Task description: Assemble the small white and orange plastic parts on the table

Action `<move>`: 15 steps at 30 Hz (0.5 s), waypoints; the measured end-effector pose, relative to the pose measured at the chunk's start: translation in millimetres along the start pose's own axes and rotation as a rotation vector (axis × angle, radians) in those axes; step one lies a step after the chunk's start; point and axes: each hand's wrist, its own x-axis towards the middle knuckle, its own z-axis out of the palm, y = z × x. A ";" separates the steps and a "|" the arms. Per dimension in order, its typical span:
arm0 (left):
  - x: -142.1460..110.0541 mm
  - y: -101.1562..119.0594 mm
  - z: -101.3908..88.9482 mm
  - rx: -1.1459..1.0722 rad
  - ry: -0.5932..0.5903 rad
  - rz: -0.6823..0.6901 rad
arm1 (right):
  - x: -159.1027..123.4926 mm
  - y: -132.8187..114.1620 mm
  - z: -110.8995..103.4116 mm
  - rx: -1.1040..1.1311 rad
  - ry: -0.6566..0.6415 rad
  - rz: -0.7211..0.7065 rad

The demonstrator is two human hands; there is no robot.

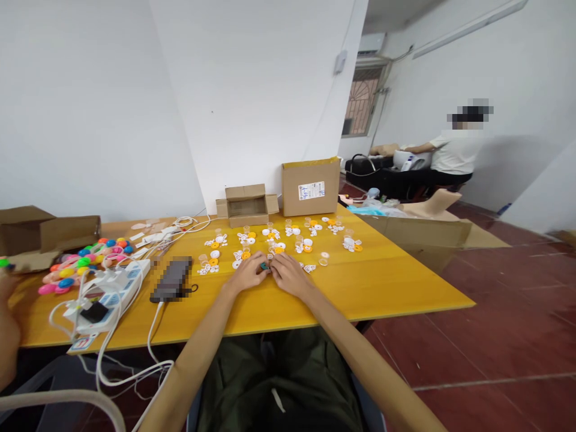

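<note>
Close together over the table's middle, my two hands meet at the fingertips. My left hand (pixel 247 273) is closed, pinching a small dark-teal piece (pixel 264 265) whose kind I cannot make out. My right hand (pixel 288 275) is closed too, its fingertips at the right side of that piece; the fingers partly hide it. Around and beyond the hands lie several small groups of parts: clear plastic cups (pixel 299 240), orange rings (pixel 215 245), white discs (pixel 308 243) and white spotted pieces (pixel 207 269). A clear cup (pixel 323 261) lies right of my right hand.
A power strip (pixel 130 288) with white cables and a phone (pixel 173 279) lie to the left. Further left are colourful balls (pixel 83 262), an open carton (pixel 67 234) and another person's arm (pixel 6 336). Two boxes (pixel 310 192) (pixel 247 207) stand behind. One person (pixel 454 153) sits at back right.
</note>
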 end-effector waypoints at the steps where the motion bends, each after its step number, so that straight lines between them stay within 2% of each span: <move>1: -0.1 1.3 -0.5 -0.002 -0.002 0.001 | 0.2 -0.1 -0.3 -0.002 -0.001 0.000; 15: 1.7 4.9 -0.9 -0.008 -0.004 -0.034 | 1.6 -1.5 -3.6 -0.013 0.003 0.012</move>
